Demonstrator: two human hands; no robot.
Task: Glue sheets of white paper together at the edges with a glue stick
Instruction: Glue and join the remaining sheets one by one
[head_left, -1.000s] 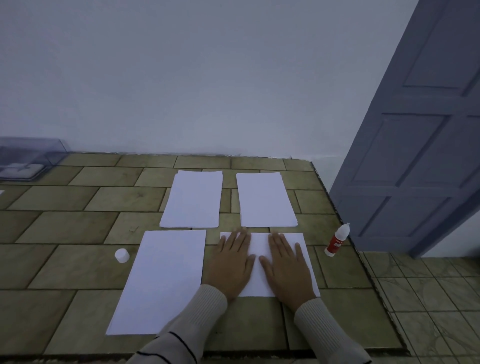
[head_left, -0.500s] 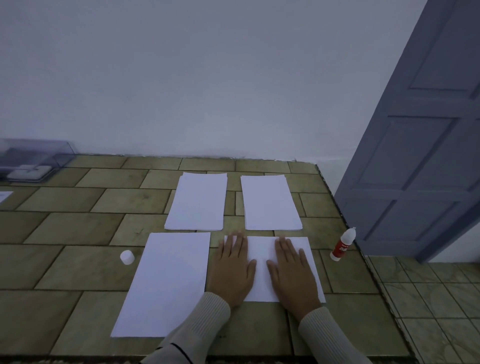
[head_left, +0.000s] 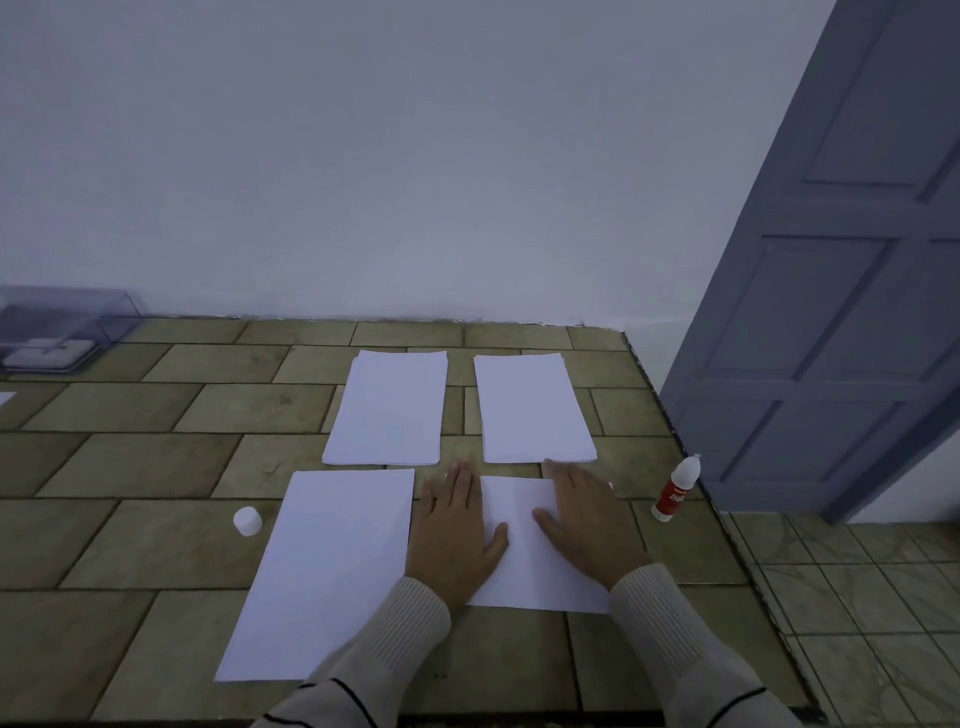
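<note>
Clear plastic box (head_left: 62, 332): we see it at the upper left of the counter, against the wall, with a pale flat item inside that we cannot make out.
Olive tiled counter (head_left: 156, 467): it fills the lower half of the frame and carries all the paper.
Small white round cap (head_left: 247, 520): it lies on a tile, just left of the long sheet and apart from it.
Long white paper sheet (head_left: 332, 566): it lies flat at lower left, and its near corner is hidden under the left sleeve.
Left stack of white paper (head_left: 389, 410): it sits at centre, above the long sheet.
Left hand (head_left: 457, 535): we see it palm down and flat, fingers straight and pressed together, thumb angled right. It rests on the left edge of the small sheet, partly on bare tile.
Small white paper sheet (head_left: 519, 551): it lies below centre, between and under both hands.
Right stack of white paper (head_left: 535, 410): it lies beside the left stack, with a tile gap between them.
Right hand (head_left: 587, 525): it lies palm down on the sheet's right part, fingers straight and close together, tips near the right stack's lower edge, thumb pointing left.
Ribbed cream sleeves (head_left: 660, 613): both forearms rise from the bottom edge.
White glue bottle with red label (head_left: 675, 488): it stands upright at the counter's right edge, untouched.
Blue-grey panelled door (head_left: 831, 312): it fills the right side.
</note>
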